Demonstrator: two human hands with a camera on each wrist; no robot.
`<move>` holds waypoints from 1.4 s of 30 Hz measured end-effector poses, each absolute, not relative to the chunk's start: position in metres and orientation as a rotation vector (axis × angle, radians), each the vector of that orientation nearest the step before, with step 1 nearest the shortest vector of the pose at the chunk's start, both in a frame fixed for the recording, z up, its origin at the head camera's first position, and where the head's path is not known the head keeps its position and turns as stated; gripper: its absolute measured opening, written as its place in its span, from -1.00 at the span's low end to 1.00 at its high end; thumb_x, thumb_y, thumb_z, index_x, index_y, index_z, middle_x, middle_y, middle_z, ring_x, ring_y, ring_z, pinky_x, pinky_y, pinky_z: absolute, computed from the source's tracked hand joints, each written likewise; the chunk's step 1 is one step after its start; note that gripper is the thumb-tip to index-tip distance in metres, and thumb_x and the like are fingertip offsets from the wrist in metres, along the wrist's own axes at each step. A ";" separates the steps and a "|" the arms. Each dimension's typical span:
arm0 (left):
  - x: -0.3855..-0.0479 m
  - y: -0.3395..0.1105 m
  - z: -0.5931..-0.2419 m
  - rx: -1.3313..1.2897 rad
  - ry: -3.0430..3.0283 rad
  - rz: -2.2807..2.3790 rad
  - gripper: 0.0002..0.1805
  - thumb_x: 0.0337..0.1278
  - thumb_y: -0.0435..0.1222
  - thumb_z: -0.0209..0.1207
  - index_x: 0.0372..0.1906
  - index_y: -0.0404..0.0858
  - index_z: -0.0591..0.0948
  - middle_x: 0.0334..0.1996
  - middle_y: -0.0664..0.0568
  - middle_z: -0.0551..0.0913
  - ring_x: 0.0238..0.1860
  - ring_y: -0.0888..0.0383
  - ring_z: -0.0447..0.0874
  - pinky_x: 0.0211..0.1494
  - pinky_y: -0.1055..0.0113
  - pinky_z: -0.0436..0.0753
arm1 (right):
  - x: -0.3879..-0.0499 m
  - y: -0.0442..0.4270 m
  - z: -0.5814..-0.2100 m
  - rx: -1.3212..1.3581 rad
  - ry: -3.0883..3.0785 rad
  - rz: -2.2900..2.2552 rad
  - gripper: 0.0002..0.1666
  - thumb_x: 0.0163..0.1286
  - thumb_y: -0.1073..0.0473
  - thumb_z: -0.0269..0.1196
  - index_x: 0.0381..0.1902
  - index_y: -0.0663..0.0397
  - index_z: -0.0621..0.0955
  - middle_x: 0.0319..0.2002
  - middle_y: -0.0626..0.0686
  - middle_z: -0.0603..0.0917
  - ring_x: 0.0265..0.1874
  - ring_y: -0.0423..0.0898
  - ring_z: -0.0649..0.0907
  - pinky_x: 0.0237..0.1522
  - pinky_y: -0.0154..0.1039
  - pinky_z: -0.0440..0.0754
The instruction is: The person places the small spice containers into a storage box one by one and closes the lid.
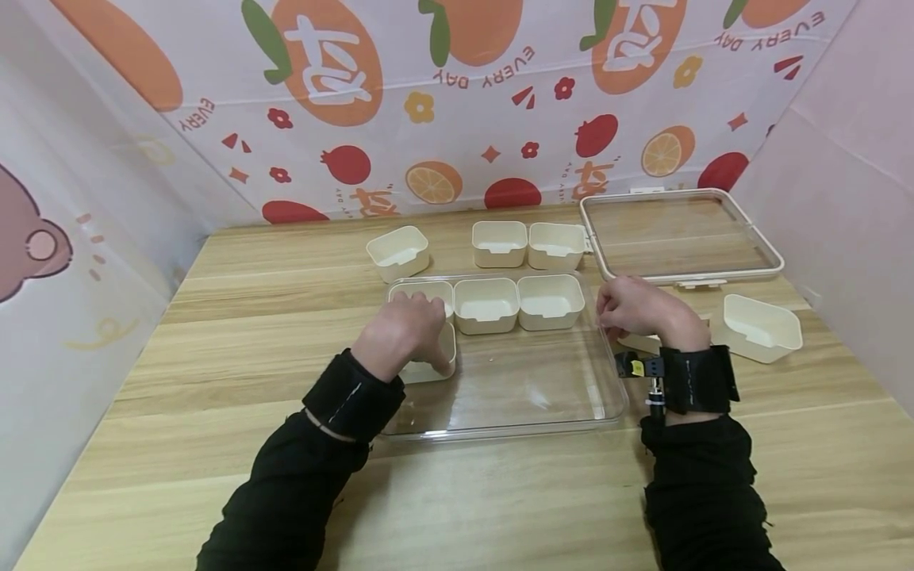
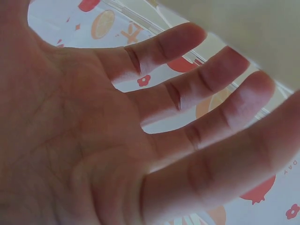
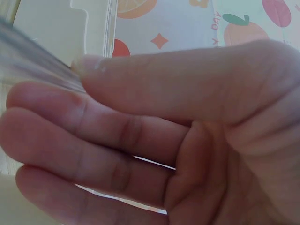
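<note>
A clear plastic bin lies on the table in front of me. Three cream boxes stand in a row along its far side, the middle one fully visible. Nearer, at the bin's left, my left hand grips another cream box, largely covering it. In the left wrist view the fingertips meet its pale wall. My right hand pinches the bin's right rim; the right wrist view shows thumb and forefinger on the clear edge.
Behind the bin stand a tilted cream box and two side by side. A clear lid with a pale frame lies at the back right. Another cream box sits right of my right hand, and one is partly hidden beneath it.
</note>
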State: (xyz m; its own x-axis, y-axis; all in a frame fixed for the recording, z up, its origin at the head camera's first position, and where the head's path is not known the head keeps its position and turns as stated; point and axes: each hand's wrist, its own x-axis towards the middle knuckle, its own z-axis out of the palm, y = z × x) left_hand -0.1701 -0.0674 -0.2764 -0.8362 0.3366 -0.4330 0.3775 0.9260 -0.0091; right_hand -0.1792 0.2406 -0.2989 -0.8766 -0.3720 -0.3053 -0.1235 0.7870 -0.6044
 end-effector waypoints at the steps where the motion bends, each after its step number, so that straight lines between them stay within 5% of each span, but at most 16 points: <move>1: -0.170 -0.068 -0.277 0.519 2.652 -0.130 -0.26 -0.13 0.03 0.53 0.01 -0.42 0.53 -0.26 -0.18 0.49 -0.13 -0.17 0.46 -0.12 0.09 0.60 | -0.179 0.241 -0.299 -0.372 2.566 -0.825 -0.90 0.40 0.46 0.16 -0.35 0.37 0.57 -0.49 0.12 0.65 -0.49 -0.01 0.68 -0.35 -0.06 0.70; 6: -0.170 -0.069 -0.274 0.526 2.680 -0.064 -0.07 -0.13 0.14 0.52 0.14 -0.47 0.44 -0.03 -0.32 0.51 0.05 -0.27 0.49 0.06 -0.03 0.60 | -0.178 0.242 -0.299 -0.375 2.569 -0.814 -0.90 0.41 0.45 0.16 -0.35 0.35 0.57 -0.48 0.12 0.65 -0.48 -0.03 0.68 -0.34 -0.07 0.69; 10: -0.174 -0.079 -0.260 0.556 2.768 0.066 0.14 -0.06 0.21 0.46 0.36 -0.54 0.27 0.25 -0.47 0.34 0.26 -0.35 0.35 0.20 -0.14 0.52 | -0.178 0.243 -0.299 -0.387 2.576 -0.804 -0.90 0.41 0.43 0.17 -0.34 0.34 0.58 -0.47 0.12 0.65 -0.47 -0.03 0.67 -0.37 -0.11 0.66; 18: -0.213 -0.120 -0.243 0.520 2.846 0.263 0.00 0.20 0.09 0.35 0.43 -0.49 0.18 0.40 -0.45 0.11 0.40 -0.34 0.11 0.23 -0.27 0.45 | -0.179 0.244 -0.298 -0.391 2.595 -0.784 -0.90 0.41 0.42 0.17 -0.34 0.32 0.58 -0.48 0.11 0.65 -0.46 -0.01 0.66 -0.38 -0.16 0.62; 32: -0.245 -0.150 -0.266 0.508 2.912 0.344 -0.34 0.40 -0.11 0.22 0.27 -0.51 0.28 0.32 -0.44 0.17 0.29 -0.37 0.16 0.16 -0.29 0.44 | -0.179 0.243 -0.299 -0.373 2.586 -0.788 -0.89 0.43 0.40 0.17 -0.34 0.32 0.58 -0.47 0.11 0.65 -0.46 -0.03 0.66 -0.39 -0.16 0.60; 42: -0.258 -0.158 -0.277 0.464 2.906 0.353 -0.32 0.43 -0.17 0.20 0.35 -0.53 0.22 0.37 -0.45 0.13 0.36 -0.38 0.10 0.25 -0.29 0.38 | -0.180 0.242 -0.299 -0.365 2.575 -0.800 -0.90 0.41 0.43 0.17 -0.34 0.33 0.58 -0.47 0.12 0.65 -0.47 -0.04 0.66 -0.38 -0.16 0.63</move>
State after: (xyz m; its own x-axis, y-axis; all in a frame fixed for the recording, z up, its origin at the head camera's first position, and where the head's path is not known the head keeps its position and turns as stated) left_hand -0.2581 -0.1577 -0.2767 -0.9356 0.3258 -0.1362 0.2837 0.9232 0.2591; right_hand -0.1803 0.2422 -0.2985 -0.8782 -0.3632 -0.3110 -0.1230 0.8002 -0.5870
